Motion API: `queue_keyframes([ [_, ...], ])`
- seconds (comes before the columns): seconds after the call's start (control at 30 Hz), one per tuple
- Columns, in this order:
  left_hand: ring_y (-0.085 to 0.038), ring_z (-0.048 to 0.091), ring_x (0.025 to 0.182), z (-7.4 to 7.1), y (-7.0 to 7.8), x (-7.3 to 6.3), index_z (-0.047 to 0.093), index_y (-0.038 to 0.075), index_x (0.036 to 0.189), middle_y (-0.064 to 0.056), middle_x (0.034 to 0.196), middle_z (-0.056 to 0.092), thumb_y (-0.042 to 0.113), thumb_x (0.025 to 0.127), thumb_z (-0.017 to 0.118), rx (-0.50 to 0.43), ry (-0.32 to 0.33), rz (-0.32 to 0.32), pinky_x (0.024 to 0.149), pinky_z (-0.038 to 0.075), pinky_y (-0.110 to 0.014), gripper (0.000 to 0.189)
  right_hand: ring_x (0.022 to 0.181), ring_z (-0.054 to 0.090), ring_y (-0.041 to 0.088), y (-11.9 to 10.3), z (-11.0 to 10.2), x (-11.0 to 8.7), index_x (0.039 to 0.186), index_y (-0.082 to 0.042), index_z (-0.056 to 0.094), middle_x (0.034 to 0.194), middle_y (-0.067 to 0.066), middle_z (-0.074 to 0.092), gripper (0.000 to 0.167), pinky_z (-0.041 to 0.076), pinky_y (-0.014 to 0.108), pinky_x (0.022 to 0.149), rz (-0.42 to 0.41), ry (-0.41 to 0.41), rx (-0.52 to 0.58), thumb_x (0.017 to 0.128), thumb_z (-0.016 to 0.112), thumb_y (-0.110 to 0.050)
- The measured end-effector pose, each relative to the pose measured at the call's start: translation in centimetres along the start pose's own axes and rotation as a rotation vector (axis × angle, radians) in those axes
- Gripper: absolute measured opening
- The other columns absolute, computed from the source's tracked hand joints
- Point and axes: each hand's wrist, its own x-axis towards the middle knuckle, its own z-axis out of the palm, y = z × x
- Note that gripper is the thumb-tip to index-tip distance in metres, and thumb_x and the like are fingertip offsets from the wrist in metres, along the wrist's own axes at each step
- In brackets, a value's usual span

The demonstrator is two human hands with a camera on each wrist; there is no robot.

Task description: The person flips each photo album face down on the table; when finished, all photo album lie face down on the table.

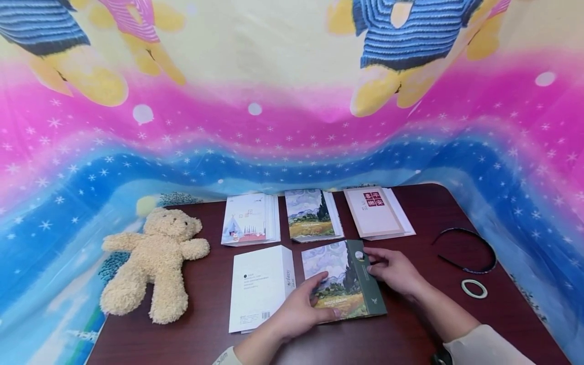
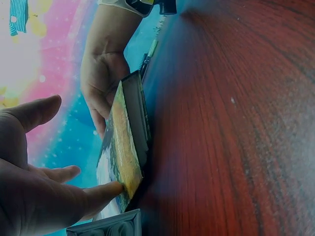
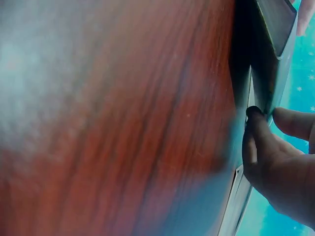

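Note:
A photo album point(image 1: 337, 284) with a painted landscape cover and a green spine lies at the front middle of the table. My right hand point(image 1: 397, 271) pinches its right side near the top, thumb and fingertips at the spine edge in the right wrist view. My left hand point(image 1: 303, 309) rests over the album's left side with fingers spread. One extended fingertip touches the painted cover point(image 2: 127, 157) in the left wrist view. Left of the album lies a white album point(image 1: 257, 294), back cover up, with small print and a barcode, partly covered by my left hand.
Behind stand three more albums: a white one with a tent picture point(image 1: 244, 220), a landscape one point(image 1: 307, 218) and a beige one with red characters point(image 1: 376, 213). A teddy bear point(image 1: 155, 263) lies at left. A dark headband point(image 1: 490, 253) and a pale ring point(image 1: 474, 289) lie at right.

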Motion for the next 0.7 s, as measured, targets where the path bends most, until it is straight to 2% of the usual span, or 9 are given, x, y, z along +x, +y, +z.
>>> queue_keyframes([
  [0.27, -0.040, 0.049, 0.137, -0.37, -0.02, -0.09, 0.045, 0.013, 0.157, -0.015, 0.157, 0.044, 0.023, 0.081, 0.087, -0.001, -0.013, -0.008, 0.112, 0.042, -0.055, 0.087, 0.088, 0.067, 0.023, 0.17, 0.13, 0.08, 0.144, 0.008, 0.055, 0.117, 0.021, 0.064, 0.057, 0.061, 0.035, 0.070, -0.009, -0.050, -0.052, 0.091, 0.073, 0.001],
  [0.7, -0.042, 0.044, 0.141, -0.63, 0.21, -0.16, 0.045, 0.013, 0.157, -0.016, 0.159, 0.042, 0.025, 0.082, 0.086, 0.002, -0.020, 0.002, 0.114, 0.040, -0.054, 0.086, 0.085, 0.065, 0.019, 0.10, 0.24, 0.48, 0.143, 0.007, 0.056, 0.116, 0.019, 0.065, 0.055, 0.059, 0.029, 0.066, -0.066, -0.058, -0.185, 0.092, 0.074, -0.002],
])
